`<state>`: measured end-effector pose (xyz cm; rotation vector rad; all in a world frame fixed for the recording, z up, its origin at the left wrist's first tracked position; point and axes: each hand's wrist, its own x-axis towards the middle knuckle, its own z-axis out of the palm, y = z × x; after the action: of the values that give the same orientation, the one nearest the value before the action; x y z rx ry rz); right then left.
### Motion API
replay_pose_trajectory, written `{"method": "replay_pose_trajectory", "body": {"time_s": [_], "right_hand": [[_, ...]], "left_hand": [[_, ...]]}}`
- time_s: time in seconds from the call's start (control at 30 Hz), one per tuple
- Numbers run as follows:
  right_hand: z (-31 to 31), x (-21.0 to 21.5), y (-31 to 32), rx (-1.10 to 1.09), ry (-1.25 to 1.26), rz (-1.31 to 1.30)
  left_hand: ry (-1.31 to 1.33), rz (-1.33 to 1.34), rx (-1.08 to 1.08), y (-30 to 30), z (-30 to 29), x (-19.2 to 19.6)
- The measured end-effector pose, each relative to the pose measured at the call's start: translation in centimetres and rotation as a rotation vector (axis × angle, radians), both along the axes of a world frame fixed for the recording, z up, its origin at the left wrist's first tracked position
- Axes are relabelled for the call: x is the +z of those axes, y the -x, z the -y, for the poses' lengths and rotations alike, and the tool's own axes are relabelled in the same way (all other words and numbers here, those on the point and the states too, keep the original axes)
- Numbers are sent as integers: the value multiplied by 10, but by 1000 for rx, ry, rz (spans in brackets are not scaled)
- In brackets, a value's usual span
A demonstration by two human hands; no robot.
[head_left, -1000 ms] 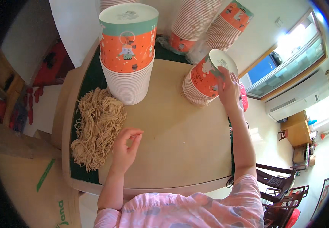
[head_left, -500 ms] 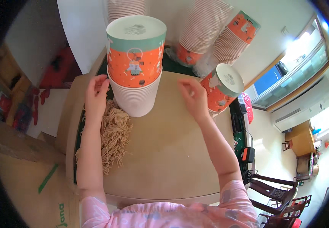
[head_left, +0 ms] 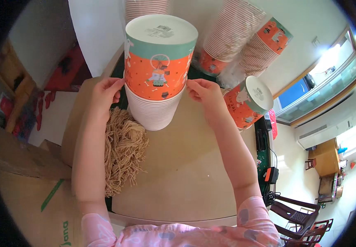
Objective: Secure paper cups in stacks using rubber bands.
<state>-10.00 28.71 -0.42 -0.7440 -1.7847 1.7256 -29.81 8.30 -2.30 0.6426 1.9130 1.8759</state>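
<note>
A tall stack of nested paper buckets (head_left: 153, 113) stands upside down on the table, its white rims layered under one orange and green bucket (head_left: 157, 78). My left hand (head_left: 107, 94) pinches the left lower edge of that top bucket, fingers closed. On the opposite side, the thumb and fingertips of my right hand (head_left: 204, 94) close on its right lower edge. The exact fingertip contact is partly hidden. A bundle of beige strings (head_left: 124, 154) lies beside my left forearm. Another orange and green bucket (head_left: 248, 101) leans to the right of my right hand.
More bucket stacks in clear plastic (head_left: 231, 33) stand along the wall, with another stack (head_left: 264, 45) beside them. A brown board (head_left: 182, 173) covers the tabletop. A cardboard box (head_left: 34, 197) is at the left, a black and orange device (head_left: 272, 175) at the right edge, chairs (head_left: 295, 212) beyond.
Both hands have moved inward from beside the stack and closed on the top bucket's lower edge. The view has shifted slightly, so the things around appear displaced.
</note>
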Motion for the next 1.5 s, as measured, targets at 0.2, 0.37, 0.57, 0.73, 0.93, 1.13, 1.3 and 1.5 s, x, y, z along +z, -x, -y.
{"method": "replay_pose_trajectory", "body": {"time_s": [0.2,0.37,0.57,0.73,0.93,1.13,1.3,1.5], "right_hand": [[-5,-3,0,77,258,-24],[-8,-3,-2,139,257,-3],[-7,0,-2,138,275,-40],[-8,-3,-3,160,266,-59],[-6,0,-2,148,273,-76],[-11,2,-4,185,264,-51],[-6,22,-4,215,217,-113],[-1,38,1,189,151,-193]], "left_hand": [[-79,241,-67,2,2,-1],[-108,288,-138,4,4,-4],[-143,300,-157,-3,6,2],[-172,336,-161,-5,7,3],[-229,364,-162,-6,6,2],[-236,421,-163,-5,5,4],[-274,410,-170,-4,4,17],[-404,354,-226,-3,5,35]]}}
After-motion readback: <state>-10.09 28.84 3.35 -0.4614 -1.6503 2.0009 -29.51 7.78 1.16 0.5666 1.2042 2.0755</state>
